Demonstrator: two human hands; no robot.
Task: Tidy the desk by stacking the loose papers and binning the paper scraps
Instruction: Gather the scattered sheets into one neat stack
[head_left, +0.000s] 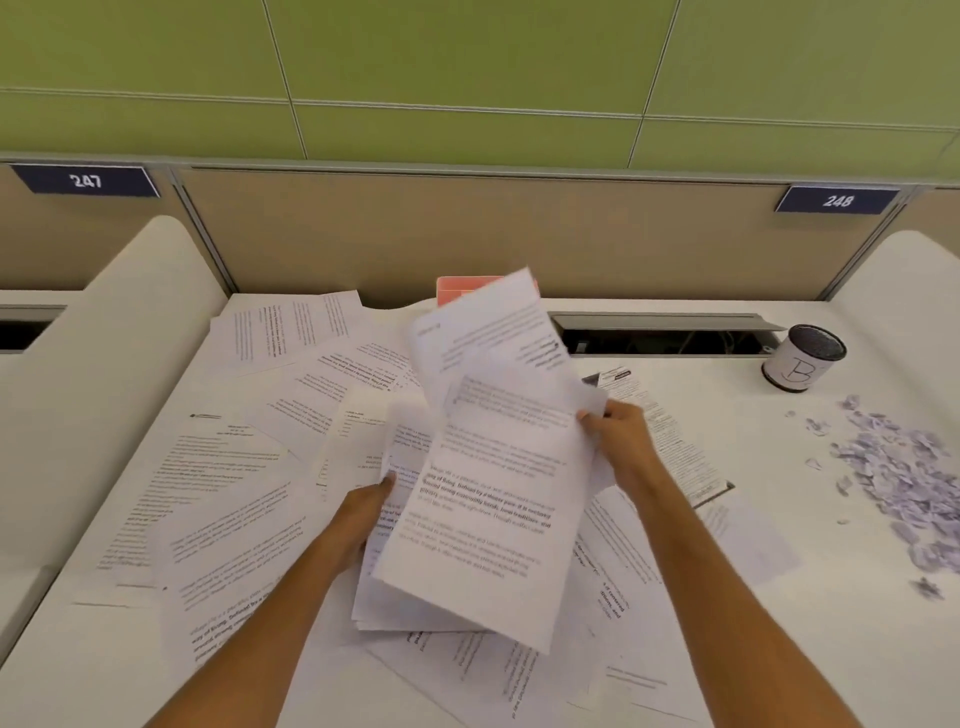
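I see both hands up over the middle of the surface (779, 613), each gripping one side of a loose bundle of printed sheets (483, 499). My left hand (363, 512) holds the bundle's left edge with the thumb on top and the fingers hidden underneath. My right hand (621, 441) pinches the upper right corner, fingers curled round the paper's edge. The bundle is lifted and fanned; I can make out at least four sheets in it, one of them curling upward at the far end, but I cannot count the exact number.

Under and around the bundle, more loose papers (223, 499) lie spread flat and overlapping on the surface, roughly ten or more, mostly to the left and near side. One narrow printed leaflet (670, 441) lies just right of my right hand.

Well to the right sits one heap of paper scraps (898, 483), too many to count, with a few strays around it. One small cylindrical bin (802, 357) stands upright beyond the scraps, near the surface's far edge. One orange-red object (457, 288) shows behind the raised sheet.
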